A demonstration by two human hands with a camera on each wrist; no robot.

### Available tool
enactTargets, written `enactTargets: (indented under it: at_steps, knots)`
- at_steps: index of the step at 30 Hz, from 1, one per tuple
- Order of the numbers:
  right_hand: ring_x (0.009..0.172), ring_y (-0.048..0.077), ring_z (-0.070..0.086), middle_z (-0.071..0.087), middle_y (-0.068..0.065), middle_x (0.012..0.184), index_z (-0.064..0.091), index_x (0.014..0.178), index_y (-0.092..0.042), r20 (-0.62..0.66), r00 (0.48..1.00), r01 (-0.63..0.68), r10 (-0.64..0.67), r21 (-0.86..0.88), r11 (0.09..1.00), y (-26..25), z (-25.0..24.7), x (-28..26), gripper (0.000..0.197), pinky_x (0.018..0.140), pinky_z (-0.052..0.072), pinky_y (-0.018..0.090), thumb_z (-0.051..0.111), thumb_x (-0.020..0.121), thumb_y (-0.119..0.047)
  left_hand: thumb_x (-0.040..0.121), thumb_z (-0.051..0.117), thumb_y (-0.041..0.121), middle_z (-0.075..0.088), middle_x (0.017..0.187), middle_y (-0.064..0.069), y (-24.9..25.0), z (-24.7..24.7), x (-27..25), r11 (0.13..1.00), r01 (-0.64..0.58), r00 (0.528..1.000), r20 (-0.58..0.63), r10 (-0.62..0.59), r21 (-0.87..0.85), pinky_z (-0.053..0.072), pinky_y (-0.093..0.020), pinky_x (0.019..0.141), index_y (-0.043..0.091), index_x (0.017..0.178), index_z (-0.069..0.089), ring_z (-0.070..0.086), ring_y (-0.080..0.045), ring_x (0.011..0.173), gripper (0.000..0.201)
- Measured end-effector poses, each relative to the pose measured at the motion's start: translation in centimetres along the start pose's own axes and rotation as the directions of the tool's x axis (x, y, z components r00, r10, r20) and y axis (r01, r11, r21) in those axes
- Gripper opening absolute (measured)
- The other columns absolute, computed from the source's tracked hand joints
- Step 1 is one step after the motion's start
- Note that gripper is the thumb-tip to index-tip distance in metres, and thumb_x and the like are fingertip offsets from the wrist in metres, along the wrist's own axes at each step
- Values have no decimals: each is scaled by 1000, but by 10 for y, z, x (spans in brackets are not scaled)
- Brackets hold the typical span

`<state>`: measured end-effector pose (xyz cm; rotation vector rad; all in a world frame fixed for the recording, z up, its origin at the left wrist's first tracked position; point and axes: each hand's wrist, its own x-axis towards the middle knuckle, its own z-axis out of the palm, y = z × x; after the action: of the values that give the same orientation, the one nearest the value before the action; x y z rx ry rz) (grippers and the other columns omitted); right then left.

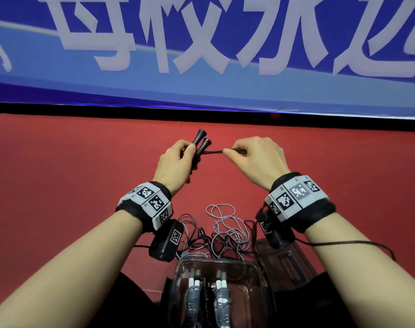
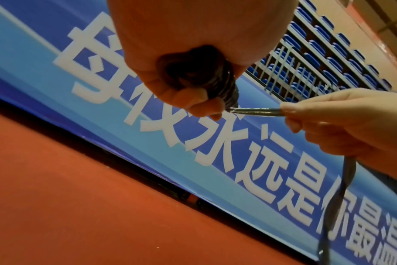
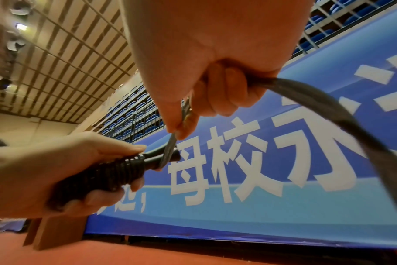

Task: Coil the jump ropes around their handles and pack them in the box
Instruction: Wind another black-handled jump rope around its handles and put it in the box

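My left hand (image 1: pixel 178 159) grips a pair of black jump rope handles (image 1: pixel 201 143) held together, their flared ends pointing away from me. Black rope coils (image 3: pixel 116 172) wrap the handles inside that grip. My right hand (image 1: pixel 254 157) pinches the black rope (image 1: pixel 213 151) and holds it taut to the right of the handles. The rope's slack (image 3: pixel 329 111) trails out of the right fist and hangs down. A clear plastic box (image 1: pixel 256 268) sits near my lap with two coiled grey ropes on white handles (image 1: pixel 222 297) inside.
A tangle of loose grey rope (image 1: pixel 227 226) lies on the red floor (image 1: pixel 71 174) just beyond the box. A clear lid (image 1: pixel 289 261) lies to the box's right. A blue banner (image 1: pixel 201 55) with white characters runs along the far edge.
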<state>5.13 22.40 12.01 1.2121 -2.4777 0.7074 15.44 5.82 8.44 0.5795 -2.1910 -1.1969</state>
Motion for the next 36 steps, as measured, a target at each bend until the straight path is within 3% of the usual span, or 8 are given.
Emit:
enactTargets:
  at_steps: [4, 8, 12, 16, 20, 27, 31, 36]
  knots:
    - [70, 19, 55, 56, -9, 62, 70, 82, -25, 54, 982, 182, -184, 27, 983, -24, 7, -9, 34, 64, 40, 30, 51, 93, -51, 100, 40, 30, 68, 73, -6, -4, 2, 5, 993, 114, 993, -19, -114, -44, 35, -23, 37, 21, 84, 58, 53, -20, 42, 26]
    - [67, 19, 51, 49, -9, 58, 67, 82, -23, 108, 965, 239, -238, 5, 971, -28, 11, -12, 35, 62, 39, 31, 49, 94, -50, 97, 37, 45, 70, 82, -8, -9, 1, 2, 918, 7, 1000, 9, -11, 396, 51, -38, 66, 22, 92, 58, 65, -33, 70, 31]
    - [66, 12, 46, 46, -14, 57, 67, 88, -31, 132, 978, 146, -162, 125, 981, -20, 6, -11, 22, 62, 37, 30, 53, 94, -47, 101, 33, 45, 66, 88, -13, -10, -3, -2, 759, -128, 991, 114, 71, 639, 38, -37, 66, 20, 101, 57, 60, -39, 86, 34]
    - [59, 7, 48, 54, -9, 58, 67, 79, -25, 98, 990, 77, -105, 261, 962, -10, 7, -5, 27, 59, 39, 32, 59, 89, -49, 100, 22, 51, 54, 65, 2, -6, -8, -13, 757, -308, 937, 320, 138, 576, 34, -35, 60, 25, 77, 45, 55, -31, 69, 41]
    - [62, 18, 57, 66, 1, 63, 69, 74, -21, 112, 989, 52, -101, 380, 923, -1, 4, -2, 28, 65, 47, 35, 66, 86, -47, 84, 36, 79, 53, 61, 5, 4, -3, -22, 701, -393, 901, 402, 164, 595, 32, -33, 56, 27, 84, 55, 49, -18, 58, 55]
    - [52, 5, 39, 47, -12, 50, 68, 64, -22, 194, 980, -86, -41, 602, 794, 8, 12, 0, 27, 57, 33, 24, 72, 84, -38, 85, 55, 64, 50, 55, 4, 6, -4, -26, 716, -466, 863, 445, 239, 520, 30, -30, 52, 26, 70, 50, 47, -15, 54, 41]
    - [54, 7, 40, 50, -4, 54, 67, 62, -21, 242, 970, -149, -13, 636, 757, 15, 17, 1, 29, 56, 32, 23, 71, 85, -38, 84, 53, 60, 53, 56, 0, 6, -5, -28, 775, -465, 846, 474, 246, 428, 32, -30, 50, 20, 79, 56, 48, -20, 54, 40]
    - [45, 10, 28, 32, -6, 48, 59, 52, -24, 361, 927, -337, 98, 691, 640, 24, 25, 0, 43, 46, 24, 22, 62, 92, -41, 88, 55, 42, 68, 69, 1, 11, -1, -29, 904, -344, 878, 427, 215, 253, 49, -36, 63, 33, 127, 44, 60, -16, 61, 41]
